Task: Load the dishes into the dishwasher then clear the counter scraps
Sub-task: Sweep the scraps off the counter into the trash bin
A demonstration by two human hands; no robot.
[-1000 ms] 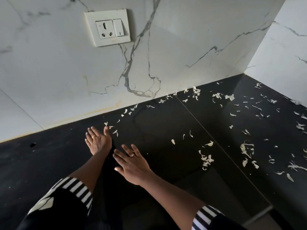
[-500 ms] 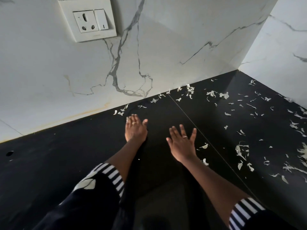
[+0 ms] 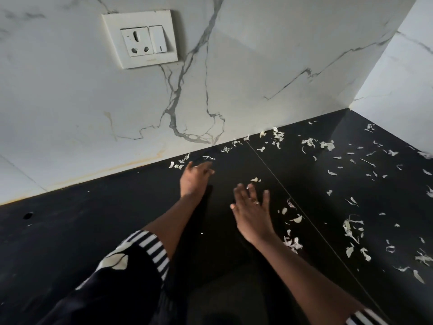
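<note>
Black-and-white striped cuffs (image 3: 152, 249) sit nearest the camera, and both bare forearms reach away from me across the glossy black bench (image 3: 70, 242). I have the right hand (image 3: 251, 214) low over the bench, its fingers (image 3: 241, 193) straight and spread wide, holding nothing; a ring (image 3: 256, 202) shows on one. Pale papery scraps (image 3: 291, 243) lie just beside its wrist and off to its right. A little farther on, the left hand (image 3: 194, 178) is blurred. Its fingers (image 3: 206, 166) look stretched out flat and empty, tips close to a few scraps by the back edge. Most scraps are scattered over the right part of the bench, thickest towards the corner.

No dishes or dishwasher are in view, so I judge this to be the scrap-clearing step. To do it well I would lay both palms flat and use their edges as a rake. I would start at the wall line and the corner, then draw the light flakes slowly into one pile so none flutter off.

Beyond rises a white veined marble wall (image 3: 257, 66) with a socket plate (image 3: 140, 39).
</note>
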